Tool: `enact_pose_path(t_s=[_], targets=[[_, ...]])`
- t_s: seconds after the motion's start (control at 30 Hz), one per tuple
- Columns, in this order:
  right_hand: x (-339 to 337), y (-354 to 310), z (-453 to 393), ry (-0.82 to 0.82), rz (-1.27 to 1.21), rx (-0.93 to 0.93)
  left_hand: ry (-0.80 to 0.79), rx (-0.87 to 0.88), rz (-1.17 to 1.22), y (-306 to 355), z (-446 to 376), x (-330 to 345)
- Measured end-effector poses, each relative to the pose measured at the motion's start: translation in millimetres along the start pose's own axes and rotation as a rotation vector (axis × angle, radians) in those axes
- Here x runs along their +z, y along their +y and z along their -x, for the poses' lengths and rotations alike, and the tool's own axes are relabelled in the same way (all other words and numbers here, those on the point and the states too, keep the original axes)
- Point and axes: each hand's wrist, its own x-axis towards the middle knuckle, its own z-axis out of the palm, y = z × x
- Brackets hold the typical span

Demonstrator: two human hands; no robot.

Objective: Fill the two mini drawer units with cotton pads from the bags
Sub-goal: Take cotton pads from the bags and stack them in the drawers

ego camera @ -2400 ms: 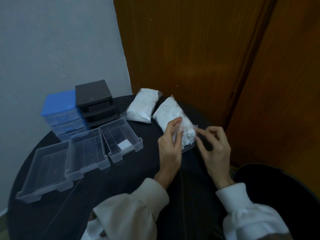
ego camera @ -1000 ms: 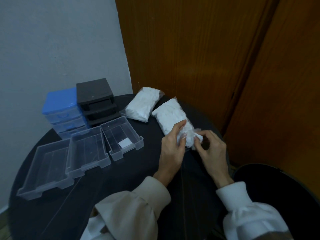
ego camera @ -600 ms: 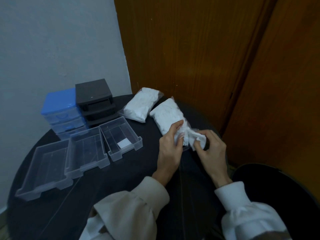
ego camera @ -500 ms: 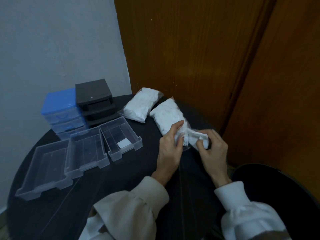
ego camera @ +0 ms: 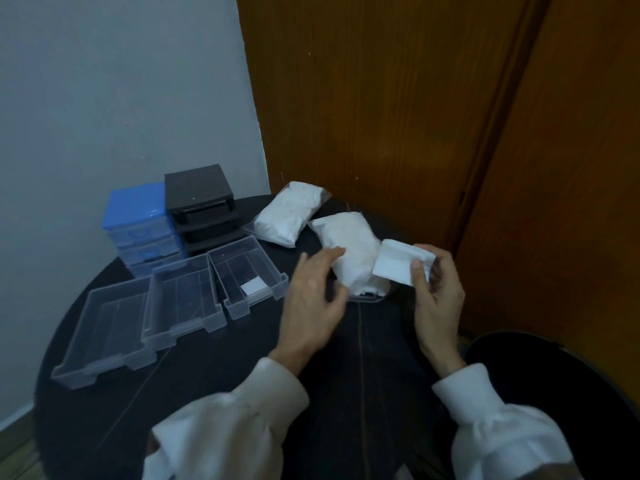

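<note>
Leaving bag [ego camera: 349, 251], apparently: cotton pads [ego camera: 398, 265]

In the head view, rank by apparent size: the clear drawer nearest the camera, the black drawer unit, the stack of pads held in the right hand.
1. Nearest clear drawer, though closeness to the camera inflates it.
2. Black drawer unit.
3. Stack of cotton pads gripped by the right hand.
</note>
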Motion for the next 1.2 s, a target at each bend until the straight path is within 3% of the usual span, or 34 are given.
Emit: enact_pose_path(t_s=[0.13, 0.23, 0.43, 0.6, 0.77, 1.0, 1.2], targets=[[11, -7, -5, -0.082, 0.023, -0.001, 0.086, -0.130, -0.269, -32, 12, -31], [23, -13, -6, -0.155, 0.026, 0.009, 0.030, -0.203, -0.252, -41, 25, -42], [42, -31, -2, -0.247, 0.068, -0.023, -0.053, -0.129, -0.252, -39, 37, -46], [54, -38, -4, -0.336, 0.064, -0.001, -0.094, -0.033, -0.111, -37, 49, -54], [69, -48, -3, -0.492, 0.088, -0.024, 0.233, -0.204, 0.068, -47, 48, -59], [91, -49, 5, -0.858, 0.297, -0.194, 0.167, -0.348, 0.286, -50, 55, -46], [97, -45, 15, -0.935, 0.392, -0.259, 0.174, -0.447, 0.466, -50, 55, -46]])
